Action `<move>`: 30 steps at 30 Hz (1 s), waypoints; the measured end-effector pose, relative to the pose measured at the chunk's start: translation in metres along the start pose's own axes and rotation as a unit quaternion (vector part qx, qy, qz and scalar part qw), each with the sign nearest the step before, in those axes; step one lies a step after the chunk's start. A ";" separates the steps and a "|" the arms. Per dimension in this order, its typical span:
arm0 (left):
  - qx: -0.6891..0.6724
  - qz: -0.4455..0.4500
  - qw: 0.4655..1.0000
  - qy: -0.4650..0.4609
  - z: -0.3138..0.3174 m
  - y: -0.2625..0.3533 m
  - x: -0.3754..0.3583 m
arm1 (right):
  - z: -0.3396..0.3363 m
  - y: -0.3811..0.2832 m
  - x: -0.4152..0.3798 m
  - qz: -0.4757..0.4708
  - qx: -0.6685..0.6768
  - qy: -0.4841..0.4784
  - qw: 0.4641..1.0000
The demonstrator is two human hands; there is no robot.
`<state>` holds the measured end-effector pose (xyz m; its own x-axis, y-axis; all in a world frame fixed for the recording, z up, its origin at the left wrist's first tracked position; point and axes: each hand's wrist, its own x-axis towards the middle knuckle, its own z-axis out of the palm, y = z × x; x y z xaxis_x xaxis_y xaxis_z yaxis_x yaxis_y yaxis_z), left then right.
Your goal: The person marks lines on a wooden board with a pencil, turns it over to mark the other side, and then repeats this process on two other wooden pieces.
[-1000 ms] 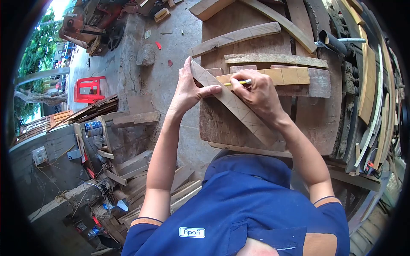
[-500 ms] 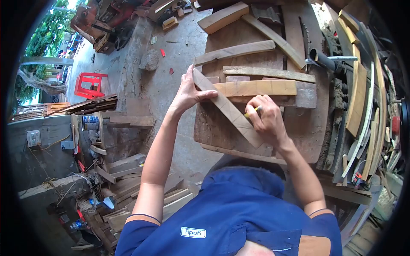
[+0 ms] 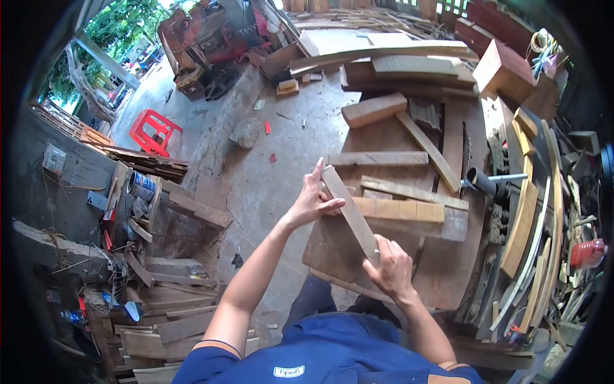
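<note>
A flat wooden piece (image 3: 350, 211) slants over the workbench (image 3: 441, 269). My left hand (image 3: 313, 201) is at its upper end, thumb on one side and fingers stretched along the other. Around its lower end my right hand (image 3: 391, 265) is closed; the pencil seen earlier cannot be made out clearly. Just beyond lies a yellowish block (image 3: 409, 210) with marked lines on its face. Farther up the bench are a thin strip (image 3: 416, 192), a marked grey-brown piece (image 3: 384, 159), a diagonal stick (image 3: 428, 150) and a thick block (image 3: 374, 110).
Long curved boards (image 3: 521, 227) stand along the right side, near a dark pipe (image 3: 480, 181). More boards (image 3: 416, 67) lie beyond the bench. A red stool (image 3: 155, 131) is on the floor at the left, and scrap wood (image 3: 166, 320) is piled at the lower left.
The view has shifted, showing more beyond the bench. The held piece now stands steeper, with a plain face showing instead of the marked one. My right hand has moved onto its lower end.
</note>
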<state>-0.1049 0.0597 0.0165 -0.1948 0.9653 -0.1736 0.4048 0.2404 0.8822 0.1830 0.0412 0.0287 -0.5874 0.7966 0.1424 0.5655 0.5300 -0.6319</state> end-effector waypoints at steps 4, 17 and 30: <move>0.010 0.056 0.984 0.169 -0.026 -0.073 -0.013 | 0.007 -0.027 0.015 0.019 0.051 0.048 0.997; 0.152 -0.103 0.983 -0.023 -0.285 -0.320 -0.098 | 0.212 -0.221 0.193 0.178 0.264 0.013 0.948; 0.113 -0.129 0.983 -0.060 -0.402 -0.401 -0.012 | 0.292 -0.245 0.315 0.286 0.317 -0.020 0.904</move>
<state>-0.6241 -0.0895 -0.1590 -0.2166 0.8709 -0.4412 0.5458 0.4827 0.6849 -0.3100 0.0774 0.0058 -0.3305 0.8700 -0.3659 0.3460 -0.2490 -0.9046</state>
